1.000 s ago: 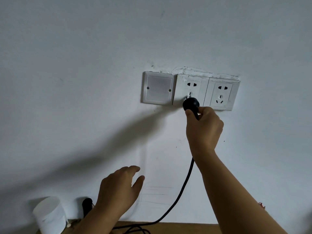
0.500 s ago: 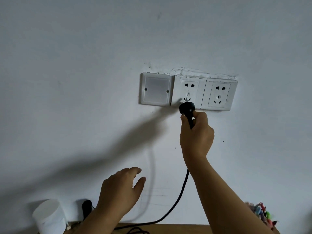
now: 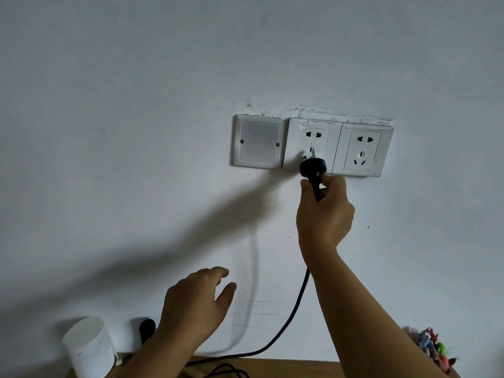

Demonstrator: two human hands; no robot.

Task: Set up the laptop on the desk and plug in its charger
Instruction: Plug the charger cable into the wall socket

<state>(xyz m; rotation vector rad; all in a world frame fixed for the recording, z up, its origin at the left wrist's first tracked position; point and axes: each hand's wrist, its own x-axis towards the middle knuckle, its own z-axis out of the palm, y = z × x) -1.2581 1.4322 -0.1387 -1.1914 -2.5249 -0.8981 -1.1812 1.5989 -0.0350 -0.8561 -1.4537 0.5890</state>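
Note:
My right hand [image 3: 324,214] grips the black charger plug [image 3: 313,168] just behind its round head. The plug sits at the lower holes of the middle wall socket [image 3: 313,144], its prongs against the plate; how deep they are in I cannot tell. Its black cable [image 3: 296,312] hangs down the wall and runs left onto the wooden desk [image 3: 300,369]. My left hand [image 3: 196,304] hovers lower down near the wall, fingers apart, holding nothing. The laptop is out of view.
A second socket [image 3: 361,154] is to the right of the middle one and a blank white cover plate [image 3: 259,143] to the left. A white cylinder [image 3: 88,347] and a small black object [image 3: 147,327] stand at the desk's back left. Colourful items [image 3: 431,347] lie at the right.
The plug dropped slightly away from the socket half a second ago and is now back up against its lower holes. My left hand has barely moved.

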